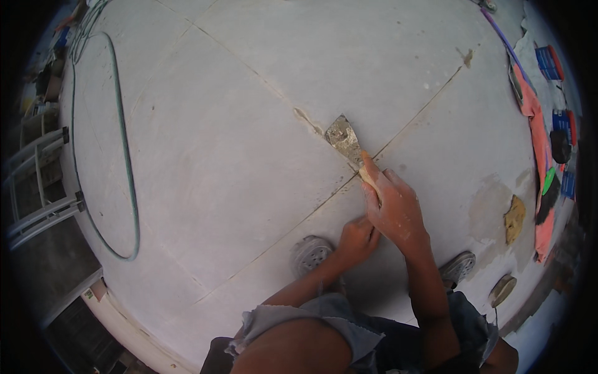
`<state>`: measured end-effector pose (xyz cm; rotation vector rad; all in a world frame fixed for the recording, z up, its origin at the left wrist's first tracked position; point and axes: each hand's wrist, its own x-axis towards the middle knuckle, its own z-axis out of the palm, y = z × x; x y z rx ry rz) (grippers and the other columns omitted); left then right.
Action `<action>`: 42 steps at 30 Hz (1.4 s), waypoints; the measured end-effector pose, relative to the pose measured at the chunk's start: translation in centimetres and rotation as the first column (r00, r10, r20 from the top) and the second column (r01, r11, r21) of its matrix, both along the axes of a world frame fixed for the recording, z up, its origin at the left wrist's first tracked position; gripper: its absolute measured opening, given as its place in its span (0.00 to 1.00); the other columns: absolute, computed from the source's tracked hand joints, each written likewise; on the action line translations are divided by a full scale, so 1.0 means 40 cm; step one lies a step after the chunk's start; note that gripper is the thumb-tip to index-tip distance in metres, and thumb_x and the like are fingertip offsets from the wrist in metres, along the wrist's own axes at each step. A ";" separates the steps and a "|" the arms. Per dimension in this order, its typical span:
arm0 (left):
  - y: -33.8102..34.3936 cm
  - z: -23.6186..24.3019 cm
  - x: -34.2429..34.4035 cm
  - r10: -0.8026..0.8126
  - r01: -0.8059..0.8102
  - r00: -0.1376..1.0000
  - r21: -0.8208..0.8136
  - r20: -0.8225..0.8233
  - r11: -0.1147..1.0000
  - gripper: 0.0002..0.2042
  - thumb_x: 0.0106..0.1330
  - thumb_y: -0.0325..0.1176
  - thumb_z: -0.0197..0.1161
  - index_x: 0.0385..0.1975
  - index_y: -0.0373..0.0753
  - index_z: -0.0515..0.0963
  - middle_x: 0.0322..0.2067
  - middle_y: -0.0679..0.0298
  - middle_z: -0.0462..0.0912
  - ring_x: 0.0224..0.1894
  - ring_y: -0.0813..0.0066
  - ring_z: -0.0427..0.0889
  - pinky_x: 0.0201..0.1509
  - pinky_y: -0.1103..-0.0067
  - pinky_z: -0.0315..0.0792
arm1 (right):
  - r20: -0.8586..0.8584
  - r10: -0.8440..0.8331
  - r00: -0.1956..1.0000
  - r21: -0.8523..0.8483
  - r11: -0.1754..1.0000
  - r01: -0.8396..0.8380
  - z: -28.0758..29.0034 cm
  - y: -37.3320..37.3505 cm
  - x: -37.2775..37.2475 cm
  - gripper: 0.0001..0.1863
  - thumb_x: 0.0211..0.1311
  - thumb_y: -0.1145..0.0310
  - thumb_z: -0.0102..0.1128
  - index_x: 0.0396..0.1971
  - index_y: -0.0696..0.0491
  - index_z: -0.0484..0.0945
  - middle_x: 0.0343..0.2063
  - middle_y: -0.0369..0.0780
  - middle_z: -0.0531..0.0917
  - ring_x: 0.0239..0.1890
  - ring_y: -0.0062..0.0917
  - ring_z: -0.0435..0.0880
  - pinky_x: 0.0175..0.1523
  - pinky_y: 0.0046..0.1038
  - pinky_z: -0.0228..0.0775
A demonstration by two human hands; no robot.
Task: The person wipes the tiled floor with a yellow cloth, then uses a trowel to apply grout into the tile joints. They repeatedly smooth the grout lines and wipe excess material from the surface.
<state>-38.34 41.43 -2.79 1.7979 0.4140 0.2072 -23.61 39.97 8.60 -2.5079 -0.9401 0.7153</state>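
Observation:
My right hand (400, 209) is closed round the pale handle of a putty knife (344, 138). Its broad blade, smeared with grey-brown paste, lies over a joint line close to where two lines cross on the grey floor (205, 156). Just beyond the blade, a small streak of wet filler (307, 119) sits along the same joint. My left hand (358, 241) is curled shut just below and left of my right hand, over the floor. Whatever its fingers may hold is hidden.
A green hose (118, 112) loops on the left near a metal ladder (43, 218). To the right are a yellowish sponge (514, 219) beside a damp patch, a round shallow object (502, 290), a pink cloth (533, 112) and blue-and-red containers (549, 62). My grey shoes (311, 254) flank my hands.

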 end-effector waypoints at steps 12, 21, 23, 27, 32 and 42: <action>-0.011 -0.015 0.004 -0.015 0.015 1.000 0.006 0.011 1.000 0.06 0.66 0.26 0.65 0.39 0.32 0.80 0.32 0.44 0.84 0.34 0.40 0.85 0.39 0.56 0.78 | -0.015 -0.030 0.999 -0.064 0.998 0.029 0.019 0.030 -0.001 0.29 0.73 0.65 0.58 0.73 0.48 0.71 0.40 0.48 0.83 0.41 0.49 0.85 0.49 0.47 0.78; -0.022 -0.025 0.001 -0.047 0.047 0.999 0.001 -0.006 0.999 0.06 0.67 0.28 0.65 0.38 0.32 0.80 0.31 0.46 0.84 0.33 0.41 0.84 0.39 0.56 0.78 | 0.064 -0.030 0.997 0.002 1.000 0.030 -0.013 0.089 0.000 0.29 0.72 0.66 0.59 0.73 0.48 0.71 0.40 0.49 0.83 0.42 0.50 0.85 0.50 0.47 0.78; -0.016 -0.024 -0.002 -0.035 0.035 0.999 -0.008 0.008 0.999 0.06 0.68 0.28 0.64 0.38 0.32 0.80 0.31 0.46 0.84 0.33 0.41 0.84 0.39 0.56 0.77 | 0.049 -0.040 0.998 0.008 0.999 0.040 -0.009 0.097 -0.006 0.29 0.72 0.66 0.59 0.72 0.48 0.72 0.40 0.50 0.83 0.42 0.51 0.85 0.51 0.48 0.78; 0.000 0.002 0.006 0.018 -0.019 0.998 0.012 0.055 1.000 0.06 0.70 0.28 0.63 0.38 0.31 0.80 0.31 0.45 0.83 0.33 0.41 0.84 0.38 0.56 0.77 | -0.002 -0.034 0.999 0.006 0.999 0.034 -0.009 0.058 0.001 0.28 0.73 0.63 0.57 0.72 0.46 0.71 0.41 0.49 0.83 0.44 0.50 0.86 0.51 0.49 0.79; 0.006 0.017 0.012 -0.020 0.020 0.999 0.001 0.044 1.000 0.06 0.71 0.27 0.62 0.40 0.31 0.78 0.32 0.44 0.83 0.33 0.40 0.84 0.38 0.56 0.77 | 0.037 -0.023 0.999 0.019 1.000 0.023 -0.028 0.139 0.021 0.30 0.73 0.64 0.58 0.73 0.45 0.70 0.41 0.49 0.84 0.45 0.49 0.86 0.53 0.49 0.79; 0.001 0.021 0.010 0.011 -0.010 1.000 -0.056 0.015 0.998 0.07 0.71 0.25 0.61 0.44 0.30 0.78 0.37 0.41 0.84 0.35 0.38 0.84 0.39 0.55 0.78 | 0.011 -0.033 0.999 0.002 0.999 0.033 0.008 0.155 0.019 0.28 0.72 0.67 0.57 0.72 0.48 0.72 0.41 0.52 0.84 0.46 0.51 0.85 0.54 0.47 0.78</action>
